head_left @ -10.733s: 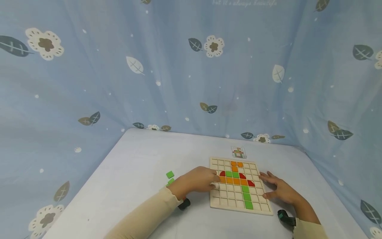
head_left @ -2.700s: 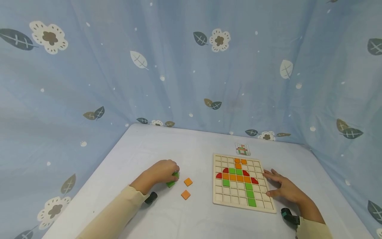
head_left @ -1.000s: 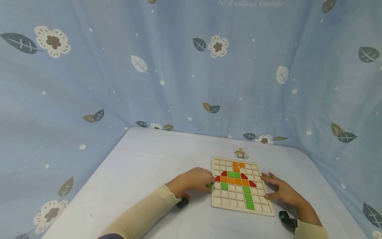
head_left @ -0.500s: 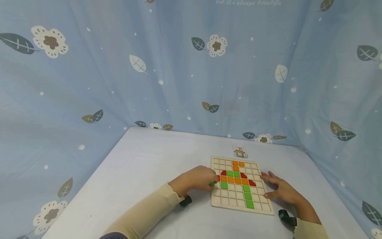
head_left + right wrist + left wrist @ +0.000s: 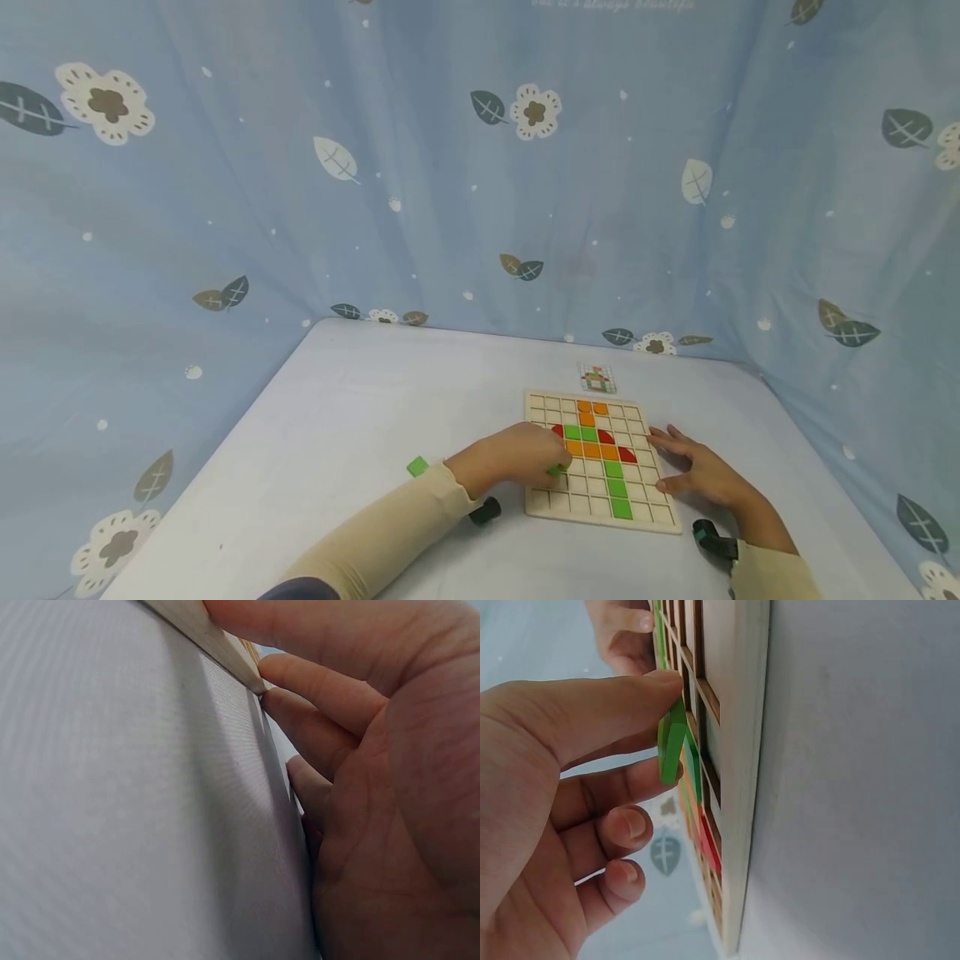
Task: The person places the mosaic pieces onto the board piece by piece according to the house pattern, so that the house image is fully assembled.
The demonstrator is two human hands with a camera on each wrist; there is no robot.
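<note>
My left hand (image 5: 517,457) is over the left part of a wooden grid board (image 5: 585,504). Its thumb and forefinger pinch a green tile (image 5: 673,750), held on edge close above the grid in the left wrist view. Orange, red and green pieces fill part of the board, including a row of orange squares (image 5: 591,451) and a column of green squares (image 5: 615,489). The left hand hides some cells. Along the board's right side, my right hand (image 5: 705,477) touches the edge with thumb and fingers extended; the right wrist view shows the fingertips against the wooden rim (image 5: 225,652).
Behind the board lies a small picture card (image 5: 597,378) with a coloured grid pattern. A loose green tile (image 5: 417,467) sits on the white table (image 5: 360,392), partly behind my left sleeve (image 5: 397,525). A patterned blue curtain (image 5: 420,167) encloses the table.
After gripping green tiles at the left of the table, my left hand has carried one right, over the board. Compared with the oldest frame, a green square was added below the orange row. Right hand stays put.
</note>
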